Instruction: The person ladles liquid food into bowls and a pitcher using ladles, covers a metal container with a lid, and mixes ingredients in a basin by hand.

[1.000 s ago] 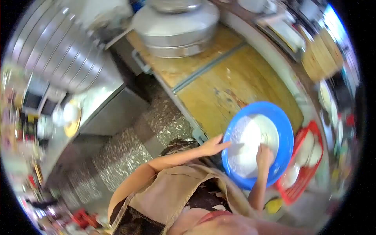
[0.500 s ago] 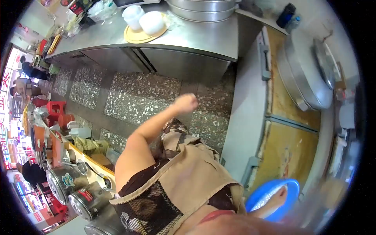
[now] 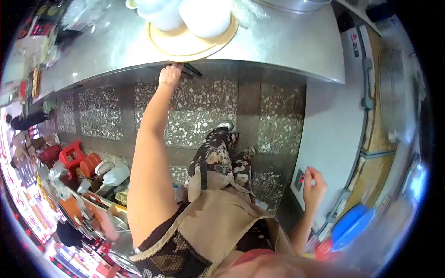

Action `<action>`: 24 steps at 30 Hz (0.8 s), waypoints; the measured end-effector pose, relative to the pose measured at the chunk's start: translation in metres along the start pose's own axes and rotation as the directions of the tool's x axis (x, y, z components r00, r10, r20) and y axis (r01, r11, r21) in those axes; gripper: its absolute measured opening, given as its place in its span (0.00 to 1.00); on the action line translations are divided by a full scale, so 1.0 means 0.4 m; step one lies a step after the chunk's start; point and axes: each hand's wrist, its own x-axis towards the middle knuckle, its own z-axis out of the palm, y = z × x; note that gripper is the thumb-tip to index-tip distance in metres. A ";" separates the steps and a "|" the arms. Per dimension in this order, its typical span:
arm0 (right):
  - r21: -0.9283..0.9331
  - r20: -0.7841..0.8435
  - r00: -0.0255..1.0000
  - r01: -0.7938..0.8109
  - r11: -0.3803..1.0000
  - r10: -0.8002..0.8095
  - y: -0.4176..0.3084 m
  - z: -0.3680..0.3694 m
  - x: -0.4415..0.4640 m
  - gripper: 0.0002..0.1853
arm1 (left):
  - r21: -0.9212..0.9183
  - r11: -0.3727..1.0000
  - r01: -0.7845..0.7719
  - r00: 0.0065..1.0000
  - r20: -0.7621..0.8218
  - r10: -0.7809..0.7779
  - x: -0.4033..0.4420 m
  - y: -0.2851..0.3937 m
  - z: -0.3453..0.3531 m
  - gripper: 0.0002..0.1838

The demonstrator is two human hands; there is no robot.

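My left hand [image 3: 170,75] is stretched out to the front edge of the steel counter. Its fingers curl at the top of the cabinet door below the counter, beside dark door handles [image 3: 192,70]; the fingertips are partly hidden under the edge. Just above this hand, a round yellow board [image 3: 194,50] carries white rounded containers [image 3: 206,18]. My right hand [image 3: 315,187] hangs at my right side, fingers loosely bent and apart, with nothing in it. It is nearest the side of the white chest freezer [image 3: 324,125].
A blue basin [image 3: 352,227] stands at the lower right, near a red item [image 3: 324,250]. Steel steamer trays [image 3: 296,4] sit at the counter's back. On the left are a red stool [image 3: 72,154], a plastic jug [image 3: 116,175] and people farther off.
I have moved closer to the counter. My left hand has gone forward from mid-air to the cabinet door. My right hand has left the blue basin.
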 end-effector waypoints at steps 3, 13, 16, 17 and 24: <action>-0.002 0.055 0.982 0.183 0.983 -0.183 -0.067 0.120 0.038 0.05 | -0.147 0.984 0.104 0.992 -0.055 -0.113 -0.001 0.033 0.018 0.30; 0.466 0.048 0.994 0.067 0.882 -0.100 -0.075 0.562 0.029 0.28 | -0.191 0.897 -0.398 0.892 -0.308 0.330 -0.489 0.180 0.161 0.15; 0.548 -0.078 0.991 -0.050 0.835 0.111 -0.022 0.620 -0.015 0.42 | -0.175 0.719 -0.672 0.740 -0.181 0.648 -0.625 0.318 0.160 0.13; 0.565 -0.101 0.982 -0.074 0.822 0.158 -0.005 0.623 -0.036 0.46 | -0.289 0.629 -0.721 0.682 -0.135 0.719 -0.665 0.360 0.155 0.14; 0.488 -0.108 0.922 -0.277 0.827 0.373 0.208 0.563 -0.234 0.53 | -0.567 0.077 -0.820 0.183 -0.132 0.974 -0.725 0.513 0.205 0.18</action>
